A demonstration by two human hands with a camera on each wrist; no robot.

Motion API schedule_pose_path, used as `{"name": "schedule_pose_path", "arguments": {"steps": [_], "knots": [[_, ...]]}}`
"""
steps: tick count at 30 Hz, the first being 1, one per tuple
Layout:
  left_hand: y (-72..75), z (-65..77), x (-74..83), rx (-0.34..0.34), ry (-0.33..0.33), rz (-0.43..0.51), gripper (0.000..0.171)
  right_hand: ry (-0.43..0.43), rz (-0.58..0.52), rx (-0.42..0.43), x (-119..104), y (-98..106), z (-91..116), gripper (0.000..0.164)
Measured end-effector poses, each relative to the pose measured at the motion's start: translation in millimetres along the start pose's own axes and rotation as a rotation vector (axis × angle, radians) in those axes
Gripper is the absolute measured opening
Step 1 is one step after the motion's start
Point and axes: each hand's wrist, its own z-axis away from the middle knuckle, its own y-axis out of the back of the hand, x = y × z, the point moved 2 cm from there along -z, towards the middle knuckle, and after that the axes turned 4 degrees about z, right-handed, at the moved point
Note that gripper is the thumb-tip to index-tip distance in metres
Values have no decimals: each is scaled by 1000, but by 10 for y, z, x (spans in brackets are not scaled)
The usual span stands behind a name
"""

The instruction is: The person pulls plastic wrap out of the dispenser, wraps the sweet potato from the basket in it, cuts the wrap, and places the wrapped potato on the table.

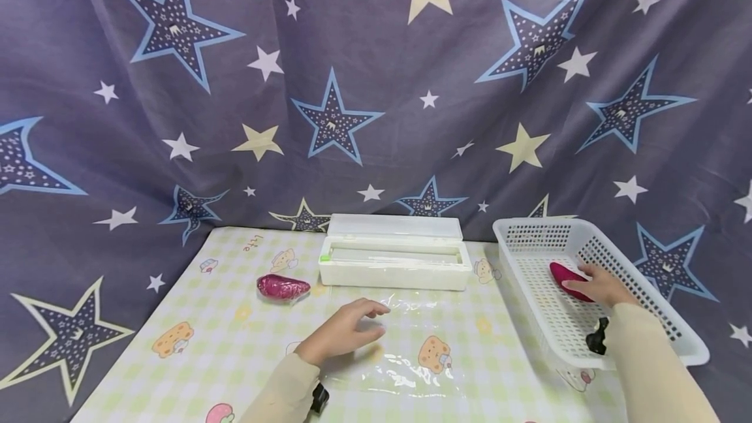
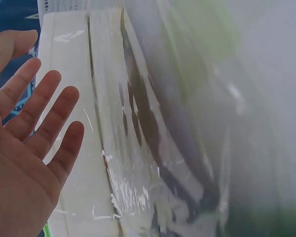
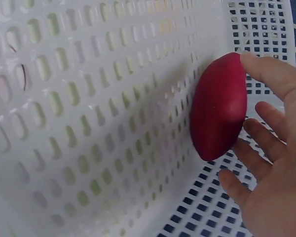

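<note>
A white plastic basket stands at the right, with a dark pink sweet potato in it. My right hand reaches inside and holds the sweet potato, thumb on one side and fingers against the other. In the right wrist view the little finger is off it. My left hand hovers over the table's middle, fingers loosely bent and holding nothing. Beneath and beside it lies a sheet of clear cling film, stretching from a white cling film box with its lid raised.
A second sweet potato, wrapped in shiny film, lies on the table left of the box. The checked tablecloth carries cartoon prints. A dark curtain with stars hangs behind the table.
</note>
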Motion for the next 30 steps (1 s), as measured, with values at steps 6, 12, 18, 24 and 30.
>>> {"name": "schedule_pose_path", "arguments": {"steps": [6,12,18,24,30], "knots": [[-97,-59,48,-24,-23,44,37,-44,-11,-25,74,-85,-10,100],[-185,-97,107,-51,-26,93,36,-72,24,-38,76,-118,-12,102],[-224,-116,111,-63,-35,87,37,-53,82,-65,53,-127,9,87],[-240,-137,134,-77,-27,91,37,-77,62,-65,65,-116,30,77],[-278,-155,164,-96,-2,121,34,-98,66,-84,37,-108,24,85]]}}
